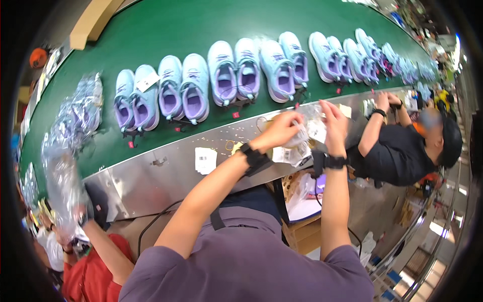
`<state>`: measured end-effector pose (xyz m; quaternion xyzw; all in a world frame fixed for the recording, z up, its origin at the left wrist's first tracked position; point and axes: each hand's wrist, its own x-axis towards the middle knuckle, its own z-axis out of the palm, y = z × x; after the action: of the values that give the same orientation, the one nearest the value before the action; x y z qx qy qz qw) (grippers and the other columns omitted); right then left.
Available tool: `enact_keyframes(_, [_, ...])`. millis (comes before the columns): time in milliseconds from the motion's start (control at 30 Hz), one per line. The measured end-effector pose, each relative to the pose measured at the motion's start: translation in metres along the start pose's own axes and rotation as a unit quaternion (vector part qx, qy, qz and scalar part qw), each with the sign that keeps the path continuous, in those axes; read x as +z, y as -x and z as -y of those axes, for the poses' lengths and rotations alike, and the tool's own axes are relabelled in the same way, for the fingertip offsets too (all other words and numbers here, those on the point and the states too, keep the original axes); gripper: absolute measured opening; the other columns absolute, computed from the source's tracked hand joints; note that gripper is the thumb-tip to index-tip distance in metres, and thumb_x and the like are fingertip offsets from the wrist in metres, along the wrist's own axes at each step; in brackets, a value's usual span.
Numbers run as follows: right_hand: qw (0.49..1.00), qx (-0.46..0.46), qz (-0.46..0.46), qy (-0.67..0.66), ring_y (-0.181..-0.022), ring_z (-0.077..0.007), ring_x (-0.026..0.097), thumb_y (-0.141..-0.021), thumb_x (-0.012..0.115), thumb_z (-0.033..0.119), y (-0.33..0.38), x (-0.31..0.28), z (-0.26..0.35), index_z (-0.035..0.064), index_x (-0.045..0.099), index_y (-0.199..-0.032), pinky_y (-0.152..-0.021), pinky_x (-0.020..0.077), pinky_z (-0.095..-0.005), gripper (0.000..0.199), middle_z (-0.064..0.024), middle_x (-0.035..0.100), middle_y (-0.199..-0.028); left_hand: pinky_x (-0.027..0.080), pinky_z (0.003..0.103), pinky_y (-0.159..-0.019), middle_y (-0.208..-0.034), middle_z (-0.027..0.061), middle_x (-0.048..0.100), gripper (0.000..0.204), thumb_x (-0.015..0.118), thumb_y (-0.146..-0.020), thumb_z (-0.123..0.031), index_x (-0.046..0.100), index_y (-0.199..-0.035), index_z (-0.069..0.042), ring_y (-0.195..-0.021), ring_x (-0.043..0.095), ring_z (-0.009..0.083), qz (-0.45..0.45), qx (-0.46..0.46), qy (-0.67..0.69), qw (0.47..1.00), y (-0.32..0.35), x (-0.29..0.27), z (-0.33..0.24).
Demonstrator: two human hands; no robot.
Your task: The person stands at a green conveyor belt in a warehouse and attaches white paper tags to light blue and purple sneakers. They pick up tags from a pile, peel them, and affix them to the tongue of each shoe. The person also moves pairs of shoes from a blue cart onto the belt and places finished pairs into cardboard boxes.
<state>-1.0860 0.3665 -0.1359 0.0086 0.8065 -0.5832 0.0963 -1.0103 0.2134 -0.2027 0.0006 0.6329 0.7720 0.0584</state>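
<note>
In the head view, the person stands at a steel desk (151, 176) that runs along a green conveyor belt (166, 25), with both forearms reaching up from the lower edge toward one o'clock. The left hand (279, 130) has its fingers clenched around a small bundle of white paper tags and clear plastic (297, 143), which it holds just above the desk edge; a dark band sits on that wrist. The right hand (334, 123) is raised just beside it, at about two o'clock from the bundle, fingers half curled and touching the clear plastic near its top, though whether they truly pinch it I cannot tell. More tags and a white label (205, 160) lie loose on the desk, at nine o'clock from the left hand. On the belt, at twelve o'clock, pairs of pale blue and purple shoes (221, 75) stand in a long row, toes pointing away, several already with small tags hanging from them, so a good share of the tagging looks done, while the bundle in hand and the loose tags suggest more is left. At nine o'clock a co-worker in a red top (95, 272) lifts crinkled clear bags (68, 151); at three o'clock another person in black (397, 153) leans toward the belt.
</note>
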Motion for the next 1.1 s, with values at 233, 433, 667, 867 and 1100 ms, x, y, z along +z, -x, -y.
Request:
enact_keyframes(233, [0.960,-0.234,-0.138,-0.067,-0.079,-0.0127,0.061,-0.092,0.053,0.010,0.054,-0.016,0.077,-0.0004,0.059,-0.098,-0.071,0.0514,-0.0265,0.013,-0.0091,0.064,-0.090,0.048,0.027,-0.077,-0.109,0.0060,0.058,0.015,0.062,-0.082,-0.008,0.063,-0.096,-0.002,-0.093,0.058,0.0143,-0.148,0.082,0.043,0.985,0.021,-0.012,-0.012])
enact_keyframes(433, [0.951,-0.195,0.164,0.176,-0.062,-0.0163,0.060,-0.086,0.053,0.000,0.061,0.068,0.074,0.0044,0.056,-0.113,-0.057,0.0458,-0.0291,0.028,-0.0093,0.063,-0.079,0.047,0.023,-0.080,-0.096,0.0072,0.063,0.025,0.064,-0.081,-0.001,0.059,-0.106,0.004,-0.086,0.060,0.0106,-0.318,-0.003,0.224,0.921,0.065,-0.047,-0.067])
enact_keyframes(667, [0.947,-0.242,0.169,0.131,-0.048,-0.0184,0.057,-0.077,0.058,0.001,0.060,0.105,0.070,0.0024,0.051,-0.108,-0.046,0.0430,-0.0305,0.032,-0.0071,0.060,-0.063,0.047,0.022,-0.075,-0.093,0.0063,0.063,0.020,0.065,-0.081,-0.001,0.059,-0.100,0.003,-0.081,0.059,0.0092,-0.348,0.006,0.217,0.912,0.075,-0.046,-0.081])
enact_keyframes(867, [0.942,-0.242,0.173,0.154,-0.049,-0.0194,0.058,-0.075,0.058,0.002,0.048,0.105,0.066,0.0022,0.051,-0.105,-0.046,0.0434,-0.0313,0.031,-0.0078,0.060,-0.062,0.048,0.023,-0.075,-0.091,0.0031,0.064,0.014,0.062,-0.084,-0.001,0.060,-0.097,0.003,-0.083,0.059,0.0074,-0.339,-0.003,0.190,0.921,0.069,-0.046,-0.079])
enact_keyframes(1100, [0.945,-0.199,0.228,0.123,-0.056,-0.0177,0.060,-0.083,0.053,0.004,0.034,0.123,0.059,-0.0003,0.055,-0.098,-0.052,0.0447,-0.0287,0.015,-0.0107,0.062,-0.067,0.048,0.029,-0.069,-0.085,0.0080,0.062,0.018,0.064,-0.068,0.008,0.064,-0.083,-0.001,-0.078,0.061,0.0229,-0.323,0.210,-0.239,0.891,0.066,-0.075,-0.073])
